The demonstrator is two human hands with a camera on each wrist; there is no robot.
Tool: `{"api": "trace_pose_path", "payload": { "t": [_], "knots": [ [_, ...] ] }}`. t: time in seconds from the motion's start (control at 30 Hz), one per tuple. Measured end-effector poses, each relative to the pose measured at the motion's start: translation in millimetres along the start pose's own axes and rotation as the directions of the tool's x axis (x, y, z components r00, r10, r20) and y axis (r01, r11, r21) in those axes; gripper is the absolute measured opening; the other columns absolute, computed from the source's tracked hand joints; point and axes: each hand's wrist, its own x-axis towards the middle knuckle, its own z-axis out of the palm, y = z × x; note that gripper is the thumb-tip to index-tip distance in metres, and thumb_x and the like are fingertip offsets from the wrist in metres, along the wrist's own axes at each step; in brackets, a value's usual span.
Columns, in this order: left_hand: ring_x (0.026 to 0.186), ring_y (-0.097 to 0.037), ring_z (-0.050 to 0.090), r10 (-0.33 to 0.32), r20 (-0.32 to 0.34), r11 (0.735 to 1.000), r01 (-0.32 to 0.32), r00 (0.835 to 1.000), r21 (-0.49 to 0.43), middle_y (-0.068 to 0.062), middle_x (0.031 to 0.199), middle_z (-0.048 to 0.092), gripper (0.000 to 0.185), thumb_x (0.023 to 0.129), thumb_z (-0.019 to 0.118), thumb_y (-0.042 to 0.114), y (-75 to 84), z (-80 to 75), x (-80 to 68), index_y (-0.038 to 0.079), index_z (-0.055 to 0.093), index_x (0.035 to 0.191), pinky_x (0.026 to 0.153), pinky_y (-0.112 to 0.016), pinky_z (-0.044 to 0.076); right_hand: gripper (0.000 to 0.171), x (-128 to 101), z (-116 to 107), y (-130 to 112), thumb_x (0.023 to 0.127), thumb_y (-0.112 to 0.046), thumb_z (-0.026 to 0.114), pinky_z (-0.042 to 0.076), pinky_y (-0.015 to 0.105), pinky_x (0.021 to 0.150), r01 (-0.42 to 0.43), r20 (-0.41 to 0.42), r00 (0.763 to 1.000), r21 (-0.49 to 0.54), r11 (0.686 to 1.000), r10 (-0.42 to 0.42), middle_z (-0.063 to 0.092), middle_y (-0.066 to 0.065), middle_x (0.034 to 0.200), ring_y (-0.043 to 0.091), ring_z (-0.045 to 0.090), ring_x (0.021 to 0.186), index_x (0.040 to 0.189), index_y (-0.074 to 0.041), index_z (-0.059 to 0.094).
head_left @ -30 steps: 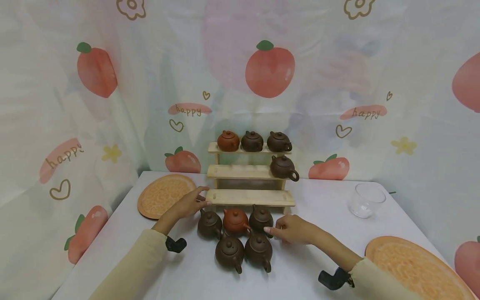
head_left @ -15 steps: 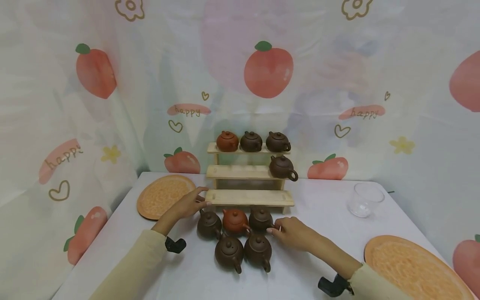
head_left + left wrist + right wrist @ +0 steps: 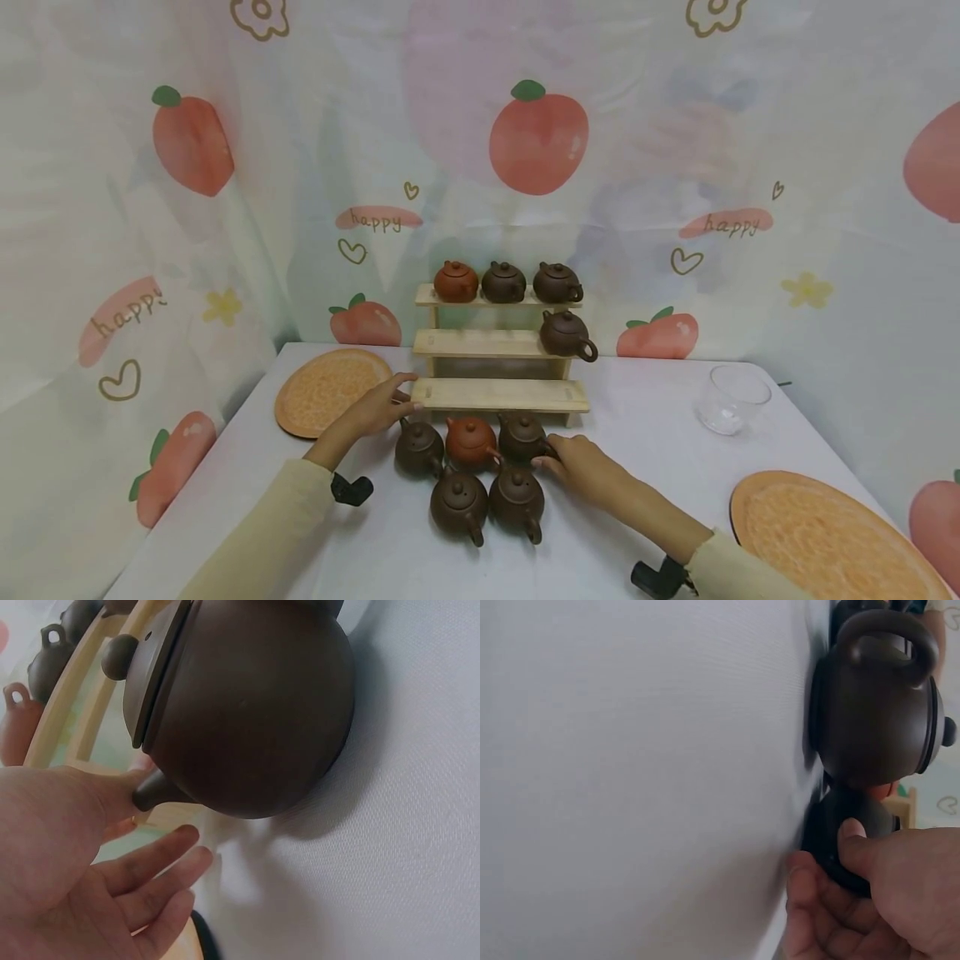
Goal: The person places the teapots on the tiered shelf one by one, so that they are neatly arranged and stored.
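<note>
In the head view my right hand pinches the handle of a dark brown teapot at the right of the nearer group. The right wrist view shows the thumb on that handle and the fingers curled below. My left hand lies at the left end of the lowest shelf of a wooden stand, its fingers loosely extended; contact with the shelf is hard to tell. Just by it stands another dark teapot, its spout near the left wrist. A reddish teapot sits between the two.
Two more dark teapots, one left and one right, stand in front. The stand's upper shelves bear a reddish teapot and several dark ones. Round orange mats lie left and right; a glass cup stands at right.
My right hand has shifted from the side of the dark teapot onto its handle. That teapot has turned, its handle swinging toward the right. The left hand stays put.
</note>
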Motion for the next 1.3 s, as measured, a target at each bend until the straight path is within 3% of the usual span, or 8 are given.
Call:
{"api": "trace_pose_path", "payload": {
  "t": [0.47,0.87,1.3],
  "knots": [
    [0.127,-0.047,0.064,0.012,-0.005,1.000,-0.012,1.000,0.001,-0.033,0.135,0.065,0.057,0.107,0.066,0.023,2.3,-1.0,-2.4,0.006,0.043,0.156,0.097,-0.056,0.055,0.019,-12.1,-3.0,9.3,0.103,-0.023,0.069,0.041,0.029,0.062,0.030,-0.006,1.000,0.014,0.999,-0.029,0.052,-0.007,0.070,0.010,0.048,0.067,0.090,-0.011,0.061],
    [0.124,-0.047,0.065,0.035,-0.009,0.999,-0.035,0.999,-0.002,-0.033,0.131,0.067,0.055,0.106,0.066,0.020,0.3,0.2,-1.9,0.003,0.044,0.154,0.096,-0.055,0.056,0.019,-19.1,-3.1,13.6,0.105,-0.022,0.067,0.042,0.025,0.060,0.057,-0.014,0.998,0.084,0.995,-0.056,0.055,-0.010,0.067,0.003,0.048,0.062,0.091,-0.012,0.061],
    [0.126,-0.048,0.064,0.017,-0.002,1.000,-0.017,1.000,0.005,-0.034,0.134,0.065,0.055,0.107,0.066,0.022,2.5,0.3,0.0,0.005,0.043,0.154,0.098,-0.058,0.055,0.017,-19.4,-2.3,15.7,0.106,-0.020,0.065,0.042,0.023,0.059,0.102,-0.035,0.995,0.128,0.987,-0.098,0.054,-0.012,0.064,-0.002,0.047,0.059,0.091,-0.013,0.061]
  ]
}}
